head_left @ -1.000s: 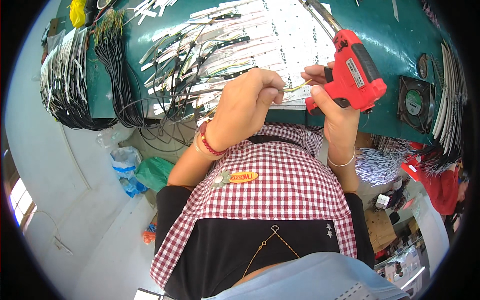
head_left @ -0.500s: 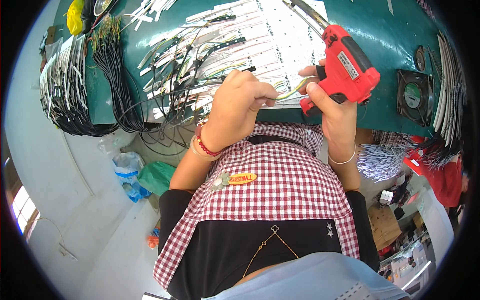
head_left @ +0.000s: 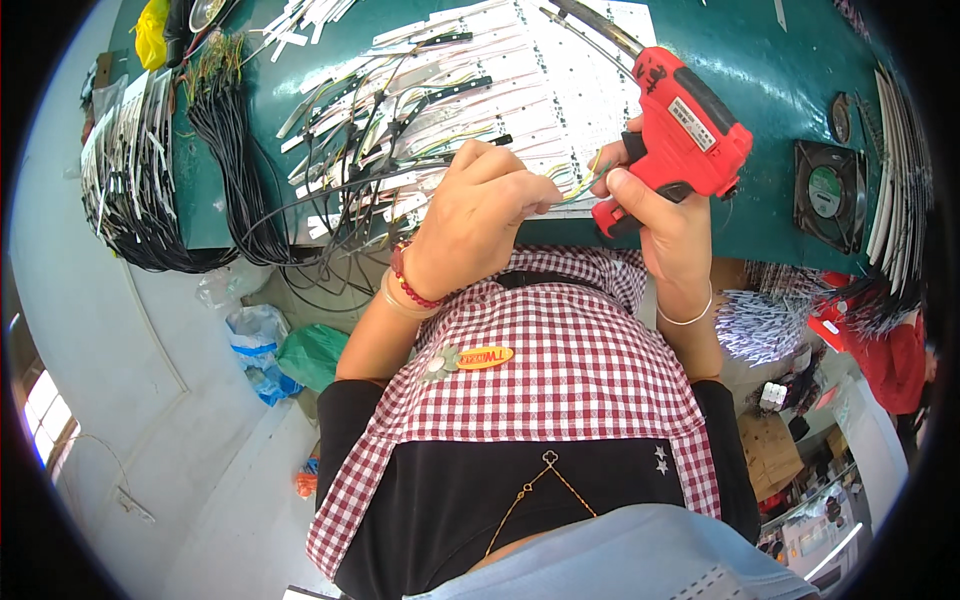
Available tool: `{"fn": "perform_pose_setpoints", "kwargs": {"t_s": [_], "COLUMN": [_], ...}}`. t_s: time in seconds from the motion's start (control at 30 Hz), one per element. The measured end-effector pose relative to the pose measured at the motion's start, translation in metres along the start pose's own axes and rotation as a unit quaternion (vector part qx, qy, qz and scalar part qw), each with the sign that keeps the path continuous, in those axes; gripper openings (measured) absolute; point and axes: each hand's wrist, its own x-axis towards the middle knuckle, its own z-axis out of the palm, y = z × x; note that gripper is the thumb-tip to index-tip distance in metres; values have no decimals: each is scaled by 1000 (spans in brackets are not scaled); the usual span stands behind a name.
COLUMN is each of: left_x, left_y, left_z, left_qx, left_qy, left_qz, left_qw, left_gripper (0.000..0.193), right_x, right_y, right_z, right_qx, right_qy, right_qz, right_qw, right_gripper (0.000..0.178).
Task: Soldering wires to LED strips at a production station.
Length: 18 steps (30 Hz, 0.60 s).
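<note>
My right hand [head_left: 672, 228] grips a red and black soldering gun [head_left: 702, 128], its metal tip pointing to the upper left, over white sheets. My left hand [head_left: 478, 208] is closed in a pinch on a black cable [head_left: 335, 187]. From its fingertips, thin yellow and green wires [head_left: 584, 187] reach across to my right thumb and fingers, near the gun's handle. Whether the right fingertips also pinch the wire ends is hard to see. Left of the hands, LED strips with wires [head_left: 385, 115] lie in rows on a white perforated board [head_left: 560, 110].
A bundle of black cables [head_left: 228, 130] and a pile of white strips [head_left: 130, 165] hang over the near edge of the green table [head_left: 760, 60]. A black fan [head_left: 830, 195] sits at the right, beside more pale strips [head_left: 890, 170]. Plastic bags [head_left: 310, 355] are below, left.
The soldering gun has shifted slightly left, with its tip a little further left. The wires between my hands now bend upward more. Both hands keep their holds.
</note>
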Motion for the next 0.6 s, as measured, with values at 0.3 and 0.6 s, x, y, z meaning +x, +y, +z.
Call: {"fn": "perform_pose_setpoints", "kwargs": {"t_s": [0.3,0.6], "left_x": [-5,1], "left_y": [-2,14], "left_z": [1,10], "left_qx": [-116,-266], "left_qy": [-16,28], "left_qz": [-46,-338], "left_qw": [992,902], "left_gripper": [8,10], "right_x": [0,-7], "right_y": [-1,2], "right_z": [-3,1], "right_qx": [0,-162], "right_qy": [-17,-4], "right_qz": [11,-43], "right_qw": [1000,986], "right_gripper": [41,45]}}
